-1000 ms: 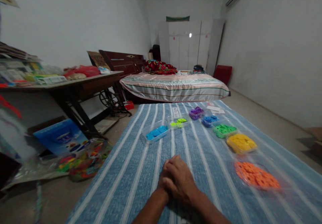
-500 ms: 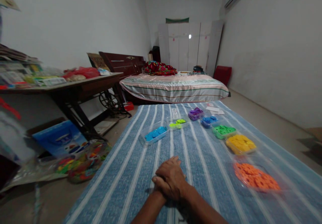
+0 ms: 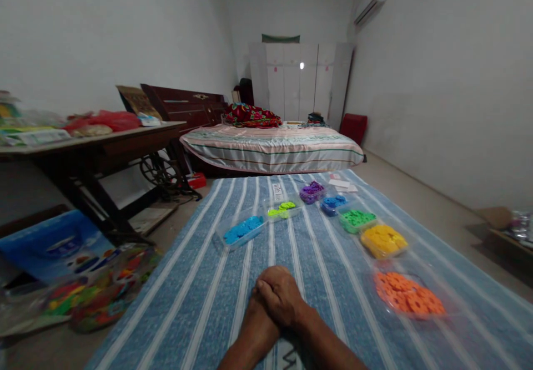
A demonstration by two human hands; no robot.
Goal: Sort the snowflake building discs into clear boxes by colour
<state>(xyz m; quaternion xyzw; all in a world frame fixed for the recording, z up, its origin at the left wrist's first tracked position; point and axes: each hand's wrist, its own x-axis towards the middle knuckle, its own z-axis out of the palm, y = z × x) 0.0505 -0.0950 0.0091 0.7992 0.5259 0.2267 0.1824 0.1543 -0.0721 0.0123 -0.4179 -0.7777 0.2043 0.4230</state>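
Observation:
On the striped blue cloth, my right hand (image 3: 285,299) lies over my left hand (image 3: 259,310) with its fingers closed around it. The fingers of my left hand are hidden underneath. Both hands touch only each other and the cloth. Beyond them, clear plastic boxes form an arc, holding light blue pieces (image 3: 245,228), yellow-green pieces (image 3: 283,209), purple pieces (image 3: 312,191), darker blue pieces (image 3: 333,203), green pieces (image 3: 357,219), yellow pieces (image 3: 383,239) and orange pieces (image 3: 410,293). The orange ones look like flat notched discs.
White cards (image 3: 340,183) lie at the far edge of the striped cloth (image 3: 187,281). A bed (image 3: 275,151) stands beyond it. At left is a sewing-machine table (image 3: 104,140) with bags on top, and bags of colourful items (image 3: 104,298) lie on the floor.
The view has swung slightly right. My fingers, partly stretched forward before, are now folded in, and my hands stay joined on the cloth. The boxes have not moved on the cloth.

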